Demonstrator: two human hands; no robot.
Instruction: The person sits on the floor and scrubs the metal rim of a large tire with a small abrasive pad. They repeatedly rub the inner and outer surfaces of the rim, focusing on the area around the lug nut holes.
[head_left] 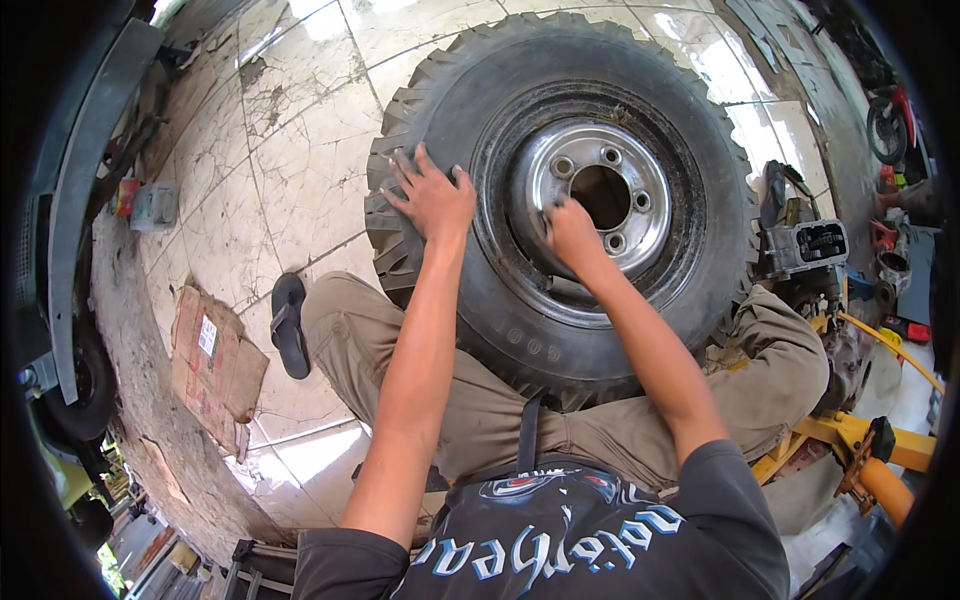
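Note:
A large black tire (440,130) with chunky tread lies flat in front of me, between my bent legs. In its middle sits a steel wheel rim (640,245), with a shiny centre disc, a round hub opening and several bolt holes. My left hand (436,196) rests on the left sidewall, its fingers spread. Against the left part of the shiny disc, beside the hub opening, my right hand (577,238) is closed. Something small and dark shows at its fingers, too blurred to name.
A grey sandal (289,328) and a flattened cardboard piece (215,360) lie on the tiled floor to the left. On the right stand a greasy metal gearbox-like part (805,245) and yellow-painted equipment (890,445). A vehicle's metal bumper (80,190) borders the far left.

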